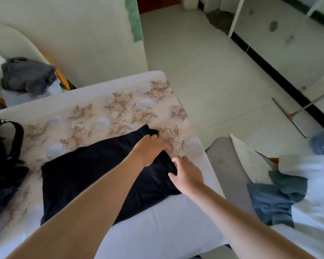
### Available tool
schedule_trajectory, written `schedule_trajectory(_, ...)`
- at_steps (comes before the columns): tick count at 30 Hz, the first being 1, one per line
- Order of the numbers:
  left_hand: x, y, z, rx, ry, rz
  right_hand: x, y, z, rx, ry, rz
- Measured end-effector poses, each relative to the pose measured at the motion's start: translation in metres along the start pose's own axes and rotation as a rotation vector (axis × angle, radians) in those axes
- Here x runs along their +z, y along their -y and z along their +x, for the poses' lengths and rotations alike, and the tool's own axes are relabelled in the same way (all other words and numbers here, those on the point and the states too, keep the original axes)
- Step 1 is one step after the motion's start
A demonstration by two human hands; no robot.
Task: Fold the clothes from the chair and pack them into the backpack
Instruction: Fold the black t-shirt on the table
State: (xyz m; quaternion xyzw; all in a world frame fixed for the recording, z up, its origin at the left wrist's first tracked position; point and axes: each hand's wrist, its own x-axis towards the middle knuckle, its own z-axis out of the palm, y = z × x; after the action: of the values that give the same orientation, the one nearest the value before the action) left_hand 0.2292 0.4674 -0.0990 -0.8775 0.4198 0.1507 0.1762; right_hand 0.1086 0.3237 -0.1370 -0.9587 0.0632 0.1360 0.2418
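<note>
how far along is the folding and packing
Early on. Nothing shows as packed: the backpack lies beside the dark garment on the table. In hand: that garment lies spread out, left hand pressing its far corner, right hand pinching its edge. Left: finishing the fold, packing it, then the blue clothes on the chair.

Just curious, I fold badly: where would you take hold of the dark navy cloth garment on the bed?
Likely the dark navy cloth garment's right-hand edge, coming from the right. It lies flat with that edge free, and the left hand and right hand are both at it.
</note>
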Motion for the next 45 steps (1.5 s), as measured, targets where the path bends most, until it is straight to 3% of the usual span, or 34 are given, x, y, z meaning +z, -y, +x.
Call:
schedule_trajectory(6,-0.011,0.020,-0.030,0.022,-0.062,0.114,-0.003,0.025,-0.006,-0.029,0.011,-0.109)
schedule_trajectory(12,0.019,0.070,-0.115,-0.115,-0.419,-0.019,-0.027,0.089,-0.011,-0.035,0.182,0.103)
schedule_trajectory(14,0.040,0.082,-0.148,-0.166,-0.367,-0.051,-0.028,0.119,-0.017,-0.072,0.315,0.179)
schedule_trajectory(17,0.075,0.086,-0.190,-0.282,-0.159,-0.130,-0.021,0.158,-0.029,-0.122,0.664,0.315)
schedule_trajectory(19,0.099,0.084,-0.209,-0.391,-0.078,-0.244,-0.005,0.172,-0.032,-0.111,0.757,0.343)
schedule_trajectory(21,0.115,0.083,-0.218,-0.526,-0.115,-0.481,0.013,0.178,-0.031,-0.089,0.584,0.301)
schedule_trajectory(24,0.116,0.084,-0.211,-0.656,-0.208,-0.890,0.035,0.172,-0.028,-0.135,0.243,-0.003)
schedule_trajectory(26,0.113,0.085,-0.199,-0.723,-0.213,-1.032,0.044,0.167,-0.030,-0.232,0.214,-0.199)
schedule_trajectory(27,0.111,0.085,-0.194,-0.752,-0.212,-0.992,0.049,0.165,-0.031,-0.271,0.252,-0.258)
schedule_trajectory(29,0.106,0.089,-0.182,-0.727,-0.311,-0.678,0.056,0.162,-0.032,-0.325,0.309,-0.306)
schedule_trajectory(32,0.091,0.100,-0.154,-0.490,-0.472,-0.461,0.062,0.158,-0.029,-0.364,0.293,-0.308)
schedule_trajectory(34,0.080,0.107,-0.129,-0.430,-0.413,-0.487,0.062,0.157,-0.025,-0.393,0.277,-0.314)
schedule_trajectory(38,0.068,0.129,-0.089,-0.574,-0.210,-0.574,0.060,0.154,-0.014,-0.451,0.286,-0.307)
schedule_trajectory(41,0.071,0.145,-0.079,-0.612,-0.271,-0.728,0.059,0.152,-0.006,-0.443,0.338,-0.294)
schedule_trajectory(45,0.095,0.146,-0.087,-0.662,-0.378,-0.563,0.055,0.152,-0.001,-0.435,0.398,-0.308)
